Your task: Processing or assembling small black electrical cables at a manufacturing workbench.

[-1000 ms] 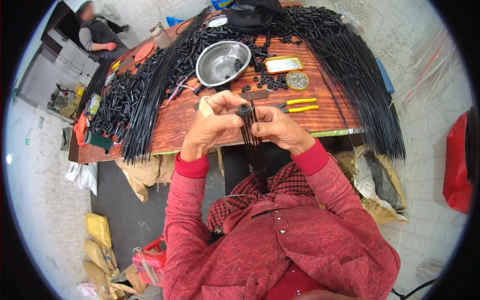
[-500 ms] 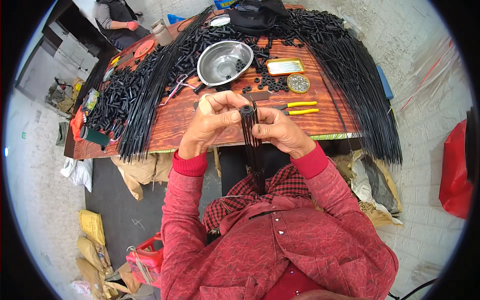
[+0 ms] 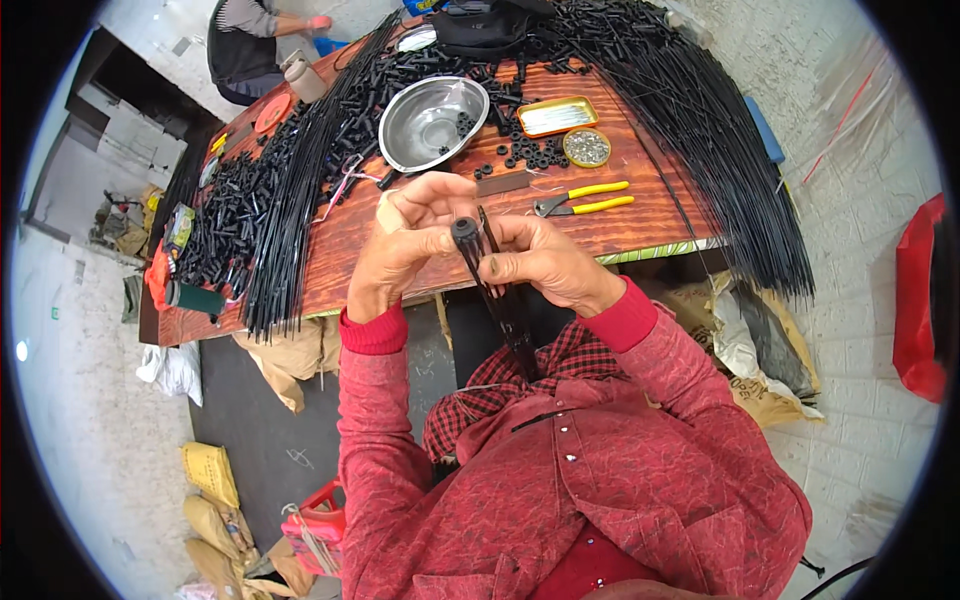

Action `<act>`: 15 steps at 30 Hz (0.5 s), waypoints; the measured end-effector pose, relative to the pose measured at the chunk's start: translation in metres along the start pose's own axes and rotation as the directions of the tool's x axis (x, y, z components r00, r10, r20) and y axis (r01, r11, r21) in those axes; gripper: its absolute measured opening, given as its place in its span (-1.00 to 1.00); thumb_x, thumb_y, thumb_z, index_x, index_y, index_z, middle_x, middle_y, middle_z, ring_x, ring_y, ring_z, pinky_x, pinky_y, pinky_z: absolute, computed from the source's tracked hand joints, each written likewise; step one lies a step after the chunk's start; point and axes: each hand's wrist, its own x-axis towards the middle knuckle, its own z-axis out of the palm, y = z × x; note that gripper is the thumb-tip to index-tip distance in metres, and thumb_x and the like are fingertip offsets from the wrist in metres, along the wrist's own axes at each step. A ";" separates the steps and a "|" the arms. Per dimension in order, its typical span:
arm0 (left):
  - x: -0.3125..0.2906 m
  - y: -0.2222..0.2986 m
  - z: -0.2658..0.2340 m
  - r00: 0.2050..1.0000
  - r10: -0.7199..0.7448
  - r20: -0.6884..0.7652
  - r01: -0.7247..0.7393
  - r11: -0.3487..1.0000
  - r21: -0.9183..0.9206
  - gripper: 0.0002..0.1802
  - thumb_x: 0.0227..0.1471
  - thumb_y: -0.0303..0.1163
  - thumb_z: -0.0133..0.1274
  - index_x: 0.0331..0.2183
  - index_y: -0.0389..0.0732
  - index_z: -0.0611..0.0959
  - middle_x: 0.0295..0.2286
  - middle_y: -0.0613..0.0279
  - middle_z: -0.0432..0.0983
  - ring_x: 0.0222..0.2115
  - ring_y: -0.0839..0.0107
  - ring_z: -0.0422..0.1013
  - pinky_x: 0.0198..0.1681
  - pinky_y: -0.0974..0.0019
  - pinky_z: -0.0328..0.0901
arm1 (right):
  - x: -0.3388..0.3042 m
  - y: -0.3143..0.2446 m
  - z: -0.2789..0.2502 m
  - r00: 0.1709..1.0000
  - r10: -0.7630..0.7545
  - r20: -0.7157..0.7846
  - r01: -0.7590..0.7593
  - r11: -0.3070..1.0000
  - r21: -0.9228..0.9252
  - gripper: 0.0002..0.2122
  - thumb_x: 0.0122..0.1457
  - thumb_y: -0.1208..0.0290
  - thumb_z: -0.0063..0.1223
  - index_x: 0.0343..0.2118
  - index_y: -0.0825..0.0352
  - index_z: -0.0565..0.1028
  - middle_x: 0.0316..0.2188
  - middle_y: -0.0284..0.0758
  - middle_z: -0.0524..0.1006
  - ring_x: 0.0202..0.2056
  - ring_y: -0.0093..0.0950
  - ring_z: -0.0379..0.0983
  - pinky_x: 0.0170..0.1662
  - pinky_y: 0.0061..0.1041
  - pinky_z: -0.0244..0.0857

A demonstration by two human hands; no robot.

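Rod bundle (image 3: 500, 290), one; two hands (image 3: 480, 250)

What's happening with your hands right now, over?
Left hand and right hand both grip the black rod bundle. Black cap on top. Yellow-handled pliers lie on the table behind, clear.
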 end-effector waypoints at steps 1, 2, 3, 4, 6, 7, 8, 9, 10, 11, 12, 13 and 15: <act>-0.003 0.000 0.001 1.000 -0.009 0.006 0.009 1.000 0.006 -0.52 -0.09 -0.53 0.28 -0.08 -0.37 0.55 -0.29 0.21 0.56 -0.28 0.49 0.50 -0.15 0.44 0.39 | 0.001 0.001 0.001 1.000 -0.009 -0.004 0.009 1.000 0.008 -0.77 0.12 0.31 0.28 -0.28 0.32 0.51 -0.46 -0.45 0.51 -0.47 -0.67 0.41 -0.42 -0.67 0.24; -0.008 0.000 0.002 0.993 -0.022 -0.119 0.024 1.000 0.018 -0.49 -0.08 -0.53 0.28 -0.05 -0.38 0.54 -0.27 0.18 0.57 -0.26 0.48 0.50 -0.14 0.42 0.40 | 0.001 0.001 0.003 0.997 -0.025 -0.074 0.023 0.999 -0.025 -0.77 0.12 0.33 0.27 -0.26 0.34 0.52 -0.44 -0.46 0.52 -0.46 -0.69 0.41 -0.40 -0.68 0.25; -0.013 0.001 0.003 0.969 -0.031 -0.243 0.039 0.999 0.029 -0.47 -0.07 -0.52 0.27 -0.01 -0.39 0.53 -0.25 0.14 0.58 -0.25 0.46 0.51 -0.13 0.39 0.41 | 0.002 0.001 0.006 0.989 -0.041 -0.141 0.033 0.998 -0.059 -0.77 0.13 0.34 0.27 -0.23 0.35 0.52 -0.42 -0.47 0.53 -0.44 -0.71 0.41 -0.39 -0.69 0.25; -0.017 0.002 0.004 0.955 -0.014 -0.298 0.036 0.997 0.070 -0.43 -0.04 -0.53 0.25 0.04 -0.39 0.50 -0.23 0.13 0.58 -0.23 0.45 0.51 -0.14 0.37 0.41 | 0.004 0.001 0.011 0.982 -0.070 -0.173 0.066 0.997 -0.031 -0.76 0.14 0.38 0.25 -0.18 0.36 0.53 -0.38 -0.49 0.54 -0.40 -0.74 0.41 -0.35 -0.71 0.27; -0.021 0.010 0.014 0.951 0.049 -0.306 -0.003 0.989 0.150 -0.44 -0.04 -0.53 0.23 0.04 -0.40 0.50 -0.23 0.13 0.58 -0.22 0.44 0.51 -0.13 0.36 0.41 | 0.009 0.006 0.019 0.972 -0.131 -0.193 0.123 0.991 -0.054 -0.78 0.15 0.38 0.24 -0.20 0.36 0.53 -0.40 -0.48 0.54 -0.42 -0.73 0.41 -0.36 -0.70 0.28; -0.023 0.015 0.022 0.944 0.115 -0.308 -0.046 0.974 0.223 -0.45 -0.03 -0.54 0.22 0.04 -0.40 0.50 -0.23 0.13 0.58 -0.21 0.43 0.51 -0.12 0.36 0.41 | 0.011 0.007 0.021 0.959 -0.188 -0.213 0.174 0.981 -0.085 -0.79 0.16 0.38 0.23 -0.21 0.35 0.52 -0.41 -0.48 0.54 -0.43 -0.73 0.42 -0.37 -0.69 0.30; -0.023 0.019 0.033 0.926 0.150 -0.347 -0.061 0.965 0.253 -0.51 -0.04 -0.56 0.22 -0.01 -0.37 0.55 -0.26 0.21 0.57 -0.26 0.51 0.48 -0.15 0.44 0.37 | 0.012 0.009 0.022 0.958 -0.204 -0.200 0.187 0.977 -0.102 -0.80 0.16 0.42 0.23 -0.20 0.36 0.52 -0.39 -0.47 0.54 -0.43 -0.72 0.41 -0.36 -0.70 0.30; -0.025 0.017 0.034 0.926 0.145 -0.348 -0.053 0.965 0.259 -0.51 -0.04 -0.56 0.22 -0.01 -0.37 0.55 -0.26 0.21 0.57 -0.26 0.51 0.48 -0.15 0.44 0.37 | 0.014 0.011 0.022 0.958 -0.205 -0.201 0.190 0.977 -0.093 -0.80 0.16 0.42 0.23 -0.20 0.36 0.52 -0.39 -0.47 0.54 -0.43 -0.72 0.41 -0.36 -0.70 0.30; -0.027 0.015 0.034 0.901 0.166 -0.402 -0.007 0.930 0.368 -0.54 -0.05 -0.57 0.23 -0.04 -0.36 0.57 -0.29 0.26 0.56 -0.30 0.56 0.45 -0.19 0.48 0.34 | 0.016 0.013 0.023 0.952 -0.219 -0.215 0.194 0.972 -0.131 -0.79 0.16 0.44 0.23 -0.18 0.37 0.52 -0.38 -0.47 0.54 -0.41 -0.72 0.41 -0.35 -0.69 0.31; -0.029 0.014 0.034 0.870 0.194 -0.452 0.047 0.882 0.469 -0.57 -0.06 -0.59 0.24 -0.07 -0.34 0.59 -0.31 0.30 0.55 -0.34 0.60 0.42 -0.22 0.52 0.31 | 0.017 0.016 0.024 0.946 -0.231 -0.228 0.195 0.966 -0.169 -0.78 0.16 0.46 0.23 -0.16 0.37 0.52 -0.37 -0.47 0.54 -0.40 -0.72 0.42 -0.34 -0.69 0.32; -0.029 0.015 0.038 0.854 0.213 -0.475 0.048 0.876 0.479 -0.61 -0.07 -0.61 0.24 -0.12 -0.31 0.62 -0.34 0.36 0.53 -0.38 0.65 0.37 -0.27 0.56 0.26 | 0.018 0.020 0.027 0.946 -0.230 -0.230 0.196 0.967 -0.161 -0.78 0.16 0.46 0.23 -0.16 0.37 0.52 -0.37 -0.47 0.54 -0.40 -0.72 0.42 -0.34 -0.69 0.32; -0.031 0.016 0.037 0.855 0.209 -0.475 0.054 0.875 0.481 -0.61 -0.07 -0.61 0.24 -0.12 -0.31 0.62 -0.34 0.36 0.53 -0.38 0.65 0.37 -0.27 0.56 0.26 | 0.021 0.024 0.029 0.940 -0.248 -0.233 0.219 0.965 -0.143 -0.78 0.15 0.47 0.23 -0.16 0.38 0.52 -0.36 -0.46 0.54 -0.39 -0.72 0.42 -0.33 -0.68 0.33; -0.033 0.016 0.036 0.860 0.220 -0.461 0.035 0.876 0.482 -0.63 -0.05 -0.61 0.23 -0.12 -0.33 0.61 -0.37 0.33 0.55 -0.40 0.65 0.40 -0.28 0.58 0.29 | 0.024 0.029 0.027 0.934 -0.268 -0.235 0.245 0.962 -0.125 -0.78 0.15 0.48 0.23 -0.15 0.38 0.52 -0.35 -0.46 0.54 -0.37 -0.73 0.42 -0.32 -0.67 0.33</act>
